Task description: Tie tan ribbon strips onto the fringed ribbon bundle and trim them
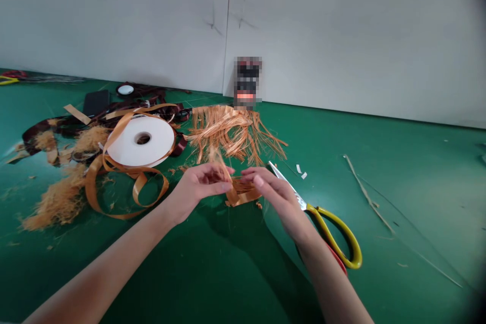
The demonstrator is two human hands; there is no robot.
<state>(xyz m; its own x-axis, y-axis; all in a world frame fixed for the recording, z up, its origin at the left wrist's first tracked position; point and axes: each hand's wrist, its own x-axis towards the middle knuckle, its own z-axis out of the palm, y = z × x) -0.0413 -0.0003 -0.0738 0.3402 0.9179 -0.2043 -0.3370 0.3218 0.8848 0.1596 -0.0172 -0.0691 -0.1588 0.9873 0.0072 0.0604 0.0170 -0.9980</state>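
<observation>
Left hand (199, 188): Palm turned inward, thumb and fingertips closed on a tuft of fine amber fibres (217, 158) that rises from the strip.

Right hand (275, 200): Fingers (251, 173) curve over the strip from the far side. Contact is visible, but clamping pressure cannot be confirmed.

Hand state: The hands are close together, fingertips nearly meeting, not interlocked.

Held item: A short, frayed strip of amber satin ribbon (243, 192) sits between and just below both hands, above the surface.

Handling: Fine fibres are best controlled with fingertip pinches close to the woven part, under light, even tension. Hard pulls may snap them.

Nearest tool: Steel scissors (304, 205) with yellow-and-red handles lie beside the right hand, blades pointing toward the strip.

Beyond the hands: A fringed mass of shredded amber ribbon (231, 134) lies directly ahead.

Left field: A wide white ribbon roll (140, 140) is looped with loose amber ribbon (125, 197), near tufts of pale amber fluff (56, 202) and dark maroon ribbon (41, 134).

Right field: A thin dried stalk (368, 197) and small white scraps (301, 172) lie apart.

Support: All items rest on a green surface (402, 187).
</observation>
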